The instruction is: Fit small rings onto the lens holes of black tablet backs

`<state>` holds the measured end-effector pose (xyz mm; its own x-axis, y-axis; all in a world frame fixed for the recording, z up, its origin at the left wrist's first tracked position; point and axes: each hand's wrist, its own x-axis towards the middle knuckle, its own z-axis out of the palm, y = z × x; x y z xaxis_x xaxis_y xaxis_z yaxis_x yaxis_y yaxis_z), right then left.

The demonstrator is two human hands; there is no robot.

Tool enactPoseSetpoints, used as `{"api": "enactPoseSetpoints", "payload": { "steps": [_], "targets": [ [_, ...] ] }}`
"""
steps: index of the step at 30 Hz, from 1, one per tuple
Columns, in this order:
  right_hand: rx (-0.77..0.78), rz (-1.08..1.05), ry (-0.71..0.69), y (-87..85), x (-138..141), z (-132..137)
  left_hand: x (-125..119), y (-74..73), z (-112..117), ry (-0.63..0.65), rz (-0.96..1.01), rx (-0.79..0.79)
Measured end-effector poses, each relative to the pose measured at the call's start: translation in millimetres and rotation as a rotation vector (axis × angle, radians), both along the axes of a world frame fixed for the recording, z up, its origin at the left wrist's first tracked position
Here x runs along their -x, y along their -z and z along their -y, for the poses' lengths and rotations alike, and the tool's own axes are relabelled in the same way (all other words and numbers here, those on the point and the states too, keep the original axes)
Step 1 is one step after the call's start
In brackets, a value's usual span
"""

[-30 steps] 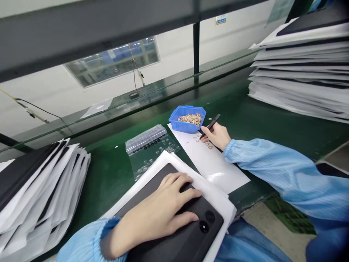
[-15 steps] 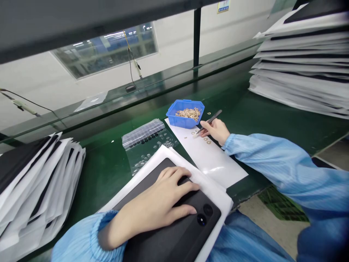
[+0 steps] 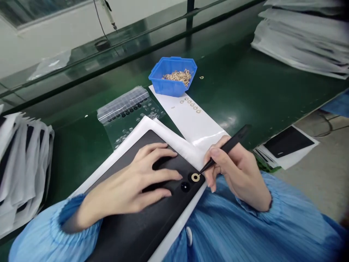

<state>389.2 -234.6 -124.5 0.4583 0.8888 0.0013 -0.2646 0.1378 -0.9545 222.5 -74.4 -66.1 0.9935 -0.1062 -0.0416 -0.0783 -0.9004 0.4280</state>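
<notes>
My left hand point(image 3: 136, 178) lies flat with its fingers spread on a black slab point(image 3: 131, 233), which sits on a white paper sleeve point(image 3: 114, 171). My right hand point(image 3: 234, 167) grips black tweezers point(image 3: 229, 147), their tips at a gold ring point(image 3: 195, 177). That ring lies around a round opening at the slab's corner, next to a second black round opening point(image 3: 185, 186). Several gold rings point(image 3: 191, 104) lie in a row on a white sheet point(image 3: 191, 125). A blue plastic bin point(image 3: 169, 78) holding a heap of gold rings stands at the sheet's far end.
A clear plastic bag point(image 3: 128, 109) of small rings and black pieces lies on the green bench mat. Stacks of white-sleeved slabs stand at left and far right. A glass partition runs along the back. Another sleeved slab point(image 3: 286, 143) lies on the floor at right.
My right hand has moved from the white sheet to the black slab, bringing the tweezers to a gold ring there. The view has tilted down and the slab has shifted slightly.
</notes>
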Motion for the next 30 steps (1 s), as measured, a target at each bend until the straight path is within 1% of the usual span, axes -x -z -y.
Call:
{"api": "enactPoseSetpoints", "payload": {
  "steps": [2, 5, 11, 30],
  "targets": [
    [-0.017, -0.019, 0.038, 5.5, 3.9, 0.4, 3.5, 0.3, 6.6, 0.043, -0.031, -0.032],
    [-0.028, -0.005, 0.073, 5.8, 6.8, 0.1, 2.7, 0.7, 12.6, 0.091, -0.051, -0.070],
    [-0.031, 0.081, 0.079, 0.7, 6.6, -0.3, 0.0, -0.6, 12.2, 0.088, -0.041, -0.087],
    [-0.010, 0.232, 0.079, -1.4, 4.0, 1.5, -0.8, 1.3, 12.6, 0.089, -0.012, -0.102]
  ]
}}
